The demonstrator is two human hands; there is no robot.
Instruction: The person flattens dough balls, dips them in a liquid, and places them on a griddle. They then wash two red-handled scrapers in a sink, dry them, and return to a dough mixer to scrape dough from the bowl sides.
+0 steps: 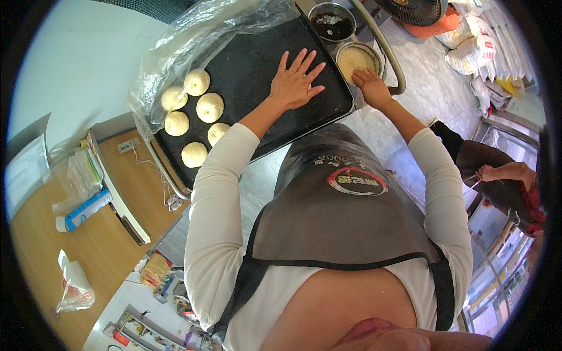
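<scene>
My left hand (294, 82) is spread flat over the bare right part of a black baking tray (252, 70), palm down with nothing in it. Several round, pale dough balls (210, 107) sit toward the tray's left side. Clear plastic sheeting (158, 64) is gathered along the far left edge and partly covers some of them. To the tray's right, my right hand (373, 88) reaches over the near rim of a metal bowl of tan, grainy stuff (353, 58). Its fingers are stretched out, their tips at the contents; whether they touch grains is too small to tell.
A second metal bowl with dark contents (332, 24) stands beyond the first. A curved metal rail (380, 44) rises beside the bowls. At left is a wooden desk (52, 234) with a blue box (88, 209). Another person (497, 172) works at the right; white sacks (473, 51) lie behind.
</scene>
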